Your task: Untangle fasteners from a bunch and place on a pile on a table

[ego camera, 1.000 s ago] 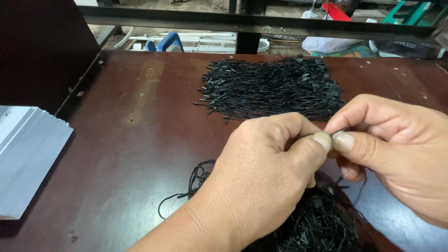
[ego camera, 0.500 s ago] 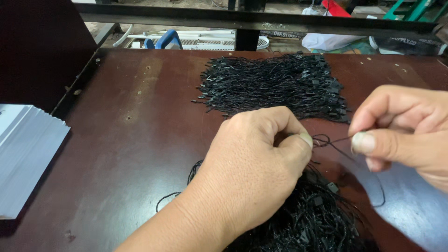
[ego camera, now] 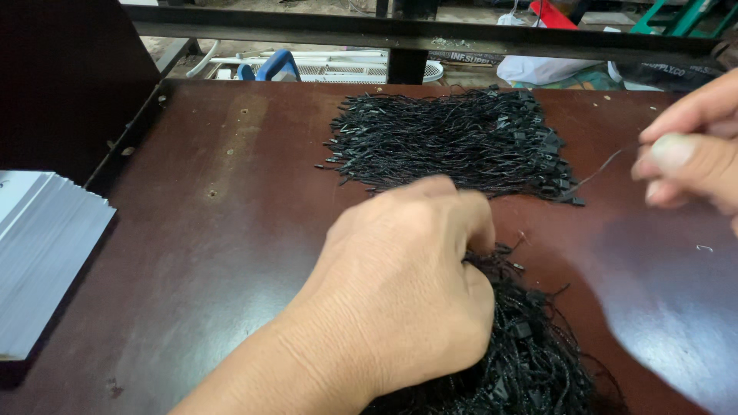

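Observation:
My left hand [ego camera: 400, 292] reaches down into a tangled heap of black string tags [ego camera: 530, 353] at the near edge of the dark brown table [ego camera: 231, 230], fingers curled into the heap. My right hand [ego camera: 688, 154] is at the right edge, pinching the end of one black string tag [ego camera: 596, 178] that trails toward a neat pile of straightened black tags [ego camera: 453, 138] lying at the middle back of the table.
A stack of white cards [ego camera: 42, 253] sits at the left edge, beside a dark upright panel [ego camera: 61, 69]. A metal bar [ego camera: 430, 34] runs along the back of the table, with clutter on the floor beyond it.
My hands were together over the heap pulling a string. My right hand has moved right and up with the string, and my left hand has dropped into the tangled heap.

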